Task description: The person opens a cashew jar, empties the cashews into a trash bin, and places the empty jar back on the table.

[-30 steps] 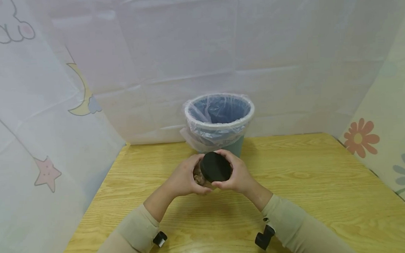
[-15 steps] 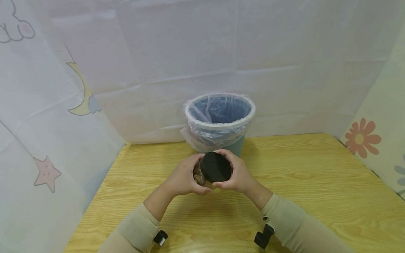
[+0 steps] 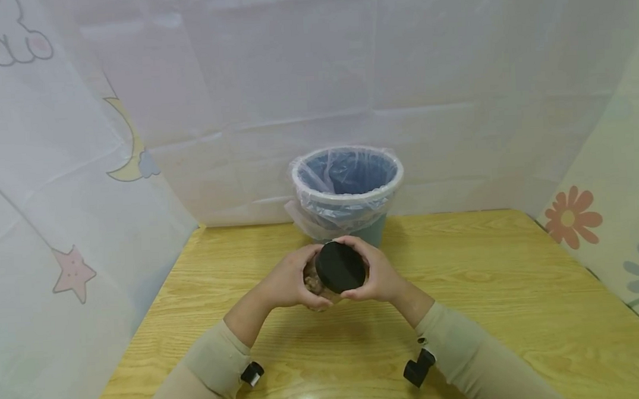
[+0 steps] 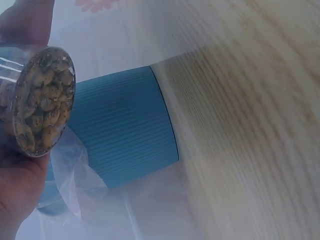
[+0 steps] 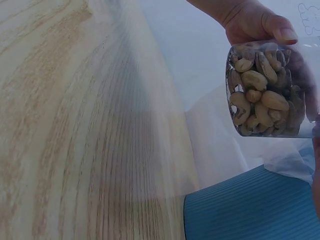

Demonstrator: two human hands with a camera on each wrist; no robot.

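Observation:
A clear jar of cashew nuts [image 5: 262, 92] is held up over the table, tilted, with its round black lid [image 3: 341, 267] toward me in the head view. My left hand [image 3: 291, 279] grips the jar's body from the left. From the right, my right hand [image 3: 383, 274] curls its fingers and thumb around the lid's edge. The jar's bottom [image 4: 45, 102] faces the left wrist camera, nuts packed against it. Part of the jar's side is hidden behind the hands and lid.
Behind the hands, at the table's back edge, stands a blue ribbed bin [image 4: 125, 122] lined with a clear plastic bag [image 3: 320, 217]. The wooden table [image 3: 463, 312] stretches to both sides. Printed white sheets [image 3: 271, 65] hang around it.
The right hand has shifted slightly to the right at the lid. The jar has tipped a little, so slightly more of the nuts shows beside the lid. The bin has stayed put.

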